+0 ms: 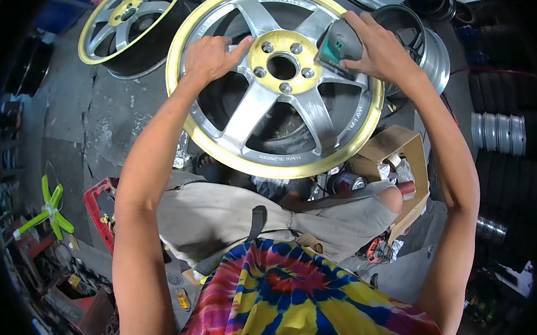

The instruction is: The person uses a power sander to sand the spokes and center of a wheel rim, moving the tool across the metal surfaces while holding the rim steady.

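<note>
A large silver alloy wheel (251, 116) with a yellow rim and yellow hub face lies in front of me above my lap. My left hand (212, 57) rests on its upper left spoke, thumb stretched toward the hub and fingers apart, with nothing held. My right hand (375, 49) is at the wheel's upper right, its fingers and thumb round a dark pad with a green patch (339, 48). The pad lies against the spoke to the right of the hub.
Another yellow-rimmed wheel (131, 18) stands at the upper left. A cardboard box (417, 174) with cans and wrappings is right of my knee. A red tray (102, 211) and a green-bladed fan (53, 207) are at the left. Silver rims (498, 132) line the right side.
</note>
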Demonstrator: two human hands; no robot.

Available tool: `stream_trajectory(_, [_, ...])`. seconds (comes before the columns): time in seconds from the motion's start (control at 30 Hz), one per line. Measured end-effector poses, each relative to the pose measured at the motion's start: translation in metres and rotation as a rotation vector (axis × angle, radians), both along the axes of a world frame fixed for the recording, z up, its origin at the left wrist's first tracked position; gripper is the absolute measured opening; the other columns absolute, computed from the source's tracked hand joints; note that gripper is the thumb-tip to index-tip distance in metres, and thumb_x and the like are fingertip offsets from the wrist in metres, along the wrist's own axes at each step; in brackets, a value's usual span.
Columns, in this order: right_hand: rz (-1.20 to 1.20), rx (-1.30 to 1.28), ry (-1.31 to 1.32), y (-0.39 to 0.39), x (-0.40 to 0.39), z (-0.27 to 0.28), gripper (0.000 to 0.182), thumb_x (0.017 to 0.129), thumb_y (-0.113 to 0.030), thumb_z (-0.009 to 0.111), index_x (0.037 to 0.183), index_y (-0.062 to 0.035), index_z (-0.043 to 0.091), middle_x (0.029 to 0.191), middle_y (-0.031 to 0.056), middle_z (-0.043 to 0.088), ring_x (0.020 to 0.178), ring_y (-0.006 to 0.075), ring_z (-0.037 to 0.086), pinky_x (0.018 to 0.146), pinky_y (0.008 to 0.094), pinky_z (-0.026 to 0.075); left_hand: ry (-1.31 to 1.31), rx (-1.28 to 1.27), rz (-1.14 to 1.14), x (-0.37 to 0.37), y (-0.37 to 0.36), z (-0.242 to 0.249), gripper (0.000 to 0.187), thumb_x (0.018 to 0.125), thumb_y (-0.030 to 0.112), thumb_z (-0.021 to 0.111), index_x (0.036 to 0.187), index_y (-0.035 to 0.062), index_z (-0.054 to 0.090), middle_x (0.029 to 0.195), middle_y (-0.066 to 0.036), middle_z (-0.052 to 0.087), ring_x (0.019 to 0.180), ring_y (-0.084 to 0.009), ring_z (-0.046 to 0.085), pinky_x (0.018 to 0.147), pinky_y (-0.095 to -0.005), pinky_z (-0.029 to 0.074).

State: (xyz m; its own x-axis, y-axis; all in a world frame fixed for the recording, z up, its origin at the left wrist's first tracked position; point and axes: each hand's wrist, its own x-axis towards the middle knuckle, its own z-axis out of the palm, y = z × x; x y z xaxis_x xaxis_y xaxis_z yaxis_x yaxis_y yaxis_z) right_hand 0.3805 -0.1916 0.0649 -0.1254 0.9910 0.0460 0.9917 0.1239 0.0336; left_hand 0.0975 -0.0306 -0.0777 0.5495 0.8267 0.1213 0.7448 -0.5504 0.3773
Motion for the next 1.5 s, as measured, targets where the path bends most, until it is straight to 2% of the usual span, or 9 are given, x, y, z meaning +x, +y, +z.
stream_trajectory(0.17, [0.169, 0.038, 0.107, -0.003, 0.008, -0.009, 0.084, 0.07, -0.026, 0.09, 0.138, -0.0085, 0.044, 0.112, 0.0257, 0.061, 0.101, 0.0479, 0.064, 0.089, 0.0535, 0.054, -0.033, 0.019, 0.003, 0.0, 0.0, -0.006, 0.088, 0.088, 0.081, 0.047, 0.107, 0.0017, 0.079, 0.082, -0.026, 0.074, 0.087, -0.038, 0.074, 0.081, -0.0439, 0.057])
stream_trajectory(0.23, [-0.129, -0.059, 0.089, 0.004, 0.005, -0.003, 0.085, 0.072, -0.025, 0.088, 0.142, -0.0092, 0.043, 0.123, 0.0253, 0.06, 0.114, 0.0461, 0.061, 0.097, 0.05, 0.051, -0.018, 0.013, -0.01, 0.0, -0.001, 0.0, 0.089, 0.087, 0.082, 0.049, 0.108, 0.0018, 0.079, 0.082, -0.025, 0.074, 0.086, -0.0376, 0.074, 0.08, -0.0437, 0.057])
stream_trajectory(0.43, [-0.119, -0.136, 0.137, -0.021, -0.025, -0.005, 0.087, 0.07, -0.029, 0.09, 0.14, -0.0047, 0.045, 0.127, 0.0281, 0.06, 0.117, 0.0474, 0.06, 0.101, 0.0487, 0.05, 0.024, -0.008, -0.015, 0.001, 0.0, -0.001, 0.091, 0.082, 0.085, 0.052, 0.11, 0.0024, 0.079, 0.081, -0.025, 0.074, 0.087, -0.0366, 0.075, 0.08, -0.0429, 0.058])
stream_trajectory(0.8, [-0.211, 0.043, 0.061, -0.006, -0.014, -0.02, 0.085, 0.067, -0.035, 0.091, 0.13, 0.0009, 0.048, 0.107, 0.0314, 0.064, 0.101, 0.0489, 0.067, 0.087, 0.0512, 0.056, 0.05, -0.079, -0.029, -0.001, 0.002, 0.003, 0.093, 0.085, 0.085, 0.048, 0.116, 0.0018, 0.076, 0.095, -0.025, 0.075, 0.099, -0.0377, 0.073, 0.092, -0.0435, 0.055])
stream_trajectory(1.03, [-0.147, -0.028, 0.322, -0.04, -0.091, -0.012, 0.078, 0.069, -0.031, 0.089, 0.128, 0.0017, 0.05, 0.11, 0.0315, 0.064, 0.102, 0.0496, 0.066, 0.09, 0.0516, 0.054, -0.052, -0.2, -0.097, -0.008, 0.017, 0.001, 0.086, 0.092, 0.077, 0.047, 0.111, -0.001, 0.077, 0.094, -0.026, 0.074, 0.099, -0.0419, 0.071, 0.09, -0.0468, 0.052])
stream_trajectory(1.1, [-0.13, -0.035, 0.357, -0.034, -0.112, -0.01, 0.077, 0.069, -0.03, 0.089, 0.128, 0.0015, 0.05, 0.109, 0.031, 0.063, 0.099, 0.0499, 0.067, 0.088, 0.0522, 0.055, -0.115, -0.215, -0.105, -0.007, 0.017, 0.008, 0.078, 0.094, 0.071, 0.053, 0.11, -0.0019, 0.076, 0.093, -0.024, 0.075, 0.093, -0.0364, 0.072, 0.087, -0.0427, 0.052])
stream_trajectory(1.2, [-0.151, 0.04, 0.366, -0.012, -0.125, -0.025, 0.076, 0.069, -0.03, 0.089, 0.125, 0.0026, 0.05, 0.107, 0.0308, 0.063, 0.094, 0.0512, 0.068, 0.085, 0.053, 0.056, -0.45, -0.286, -0.201, -0.003, 0.015, 0.032, 0.06, 0.094, 0.056, 0.068, 0.111, -0.0004, 0.076, 0.095, -0.011, 0.075, 0.084, -0.016, 0.065, 0.079, -0.0306, 0.051])
stream_trajectory(1.3, [-0.196, 0.023, 0.369, 0.0, -0.131, -0.024, 0.077, 0.069, -0.03, 0.089, 0.127, 0.0031, 0.049, 0.11, 0.0313, 0.063, 0.098, 0.0506, 0.067, 0.088, 0.0525, 0.056, -0.729, -0.43, -0.449, 0.007, -0.023, 0.074, 0.054, 0.094, 0.051, 0.071, 0.115, 0.0015, 0.076, 0.095, -0.005, 0.073, 0.083, -0.0119, 0.063, 0.075, -0.0287, 0.05])
stream_trajectory(1.5, [-0.217, -0.041, 0.313, -0.022, -0.123, -0.015, 0.084, 0.07, -0.033, 0.089, 0.133, 0.0013, 0.045, 0.121, 0.0312, 0.063, 0.11, 0.0474, 0.065, 0.094, 0.0507, 0.055, -0.627, -0.713, -0.628, 0.031, -0.056, 0.083, 0.069, 0.088, 0.055, 0.076, 0.135, 0.0046, 0.066, 0.105, -0.007, 0.069, 0.089, -0.0123, 0.057, 0.075, -0.0274, 0.046])
